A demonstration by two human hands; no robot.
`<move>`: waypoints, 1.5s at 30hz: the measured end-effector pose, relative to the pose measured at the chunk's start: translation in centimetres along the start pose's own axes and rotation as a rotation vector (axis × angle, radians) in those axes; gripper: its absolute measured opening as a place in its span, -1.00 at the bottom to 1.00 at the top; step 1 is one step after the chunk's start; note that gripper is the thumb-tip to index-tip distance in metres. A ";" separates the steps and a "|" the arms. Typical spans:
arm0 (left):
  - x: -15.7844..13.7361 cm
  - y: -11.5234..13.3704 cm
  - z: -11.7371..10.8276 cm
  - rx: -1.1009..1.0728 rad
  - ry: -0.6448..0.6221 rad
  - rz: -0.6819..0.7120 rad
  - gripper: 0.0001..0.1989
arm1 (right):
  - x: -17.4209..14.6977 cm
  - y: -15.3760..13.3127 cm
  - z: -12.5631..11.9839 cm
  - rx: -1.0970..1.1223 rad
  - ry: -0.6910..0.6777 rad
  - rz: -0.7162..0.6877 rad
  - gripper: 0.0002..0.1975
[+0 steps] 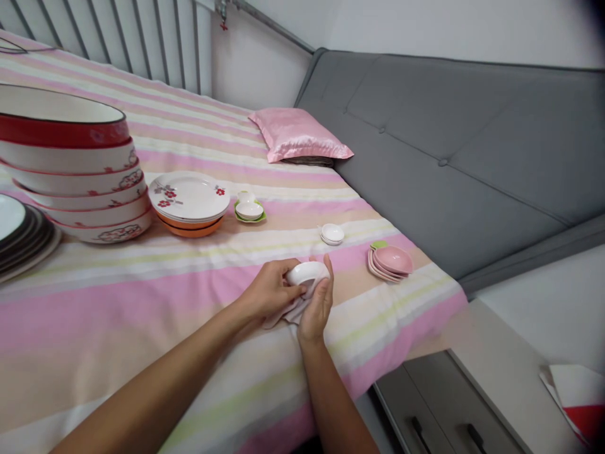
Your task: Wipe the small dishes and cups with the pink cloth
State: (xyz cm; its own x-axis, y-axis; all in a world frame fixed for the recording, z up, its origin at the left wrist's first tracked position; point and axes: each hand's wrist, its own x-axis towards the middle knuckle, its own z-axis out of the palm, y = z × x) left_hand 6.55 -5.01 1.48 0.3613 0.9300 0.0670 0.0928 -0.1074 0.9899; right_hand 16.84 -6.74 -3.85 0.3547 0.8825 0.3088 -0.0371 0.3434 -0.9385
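Above the striped bedcover, a small white dish (306,272) is held between my two hands. My left hand (273,291) grips its left edge, fingers closed around the rim. My right hand (317,310) curls around the right side and presses a pale cloth (297,310) against the dish. The cloth hangs below the dish between the hands, and part of it is hidden by the fingers. Just beyond my hands lies a short stack of small white dishes (332,234). To the right are stacked pink dishes (392,261) with a green leaf-shaped tip.
Left on the bedcover (198,353) stand a tall stack of red-and-white bowls (101,205), dark-edged plates (28,236), flowered plates (191,197) over orange ones, and green and white dishes (249,210). A pink cushion (300,133) lies near the grey headboard (454,139). A drawer cabinet (439,397) stands lower right.
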 end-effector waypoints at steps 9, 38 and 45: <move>0.1 0.2 0.6 -0.443 0.061 -0.085 -0.67 | 0.0 0.1 0.1 -0.057 0.025 -0.043 -0.49; 0.5 0.3 -3.0 0.187 0.048 0.002 -0.70 | -0.7 -0.2 0.3 -0.356 -0.038 -0.191 -0.48; -0.2 1.8 -4.0 0.555 -0.067 0.156 -0.62 | -1.1 -1.2 0.2 -0.393 -0.128 -0.280 -0.53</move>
State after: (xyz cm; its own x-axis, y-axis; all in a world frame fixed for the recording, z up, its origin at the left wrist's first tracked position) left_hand 2.95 -3.95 3.78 0.4658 0.8661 0.1812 0.4998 -0.4266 0.7538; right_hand 16.29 -8.01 -3.04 0.1826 0.8143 0.5509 0.4066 0.4477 -0.7964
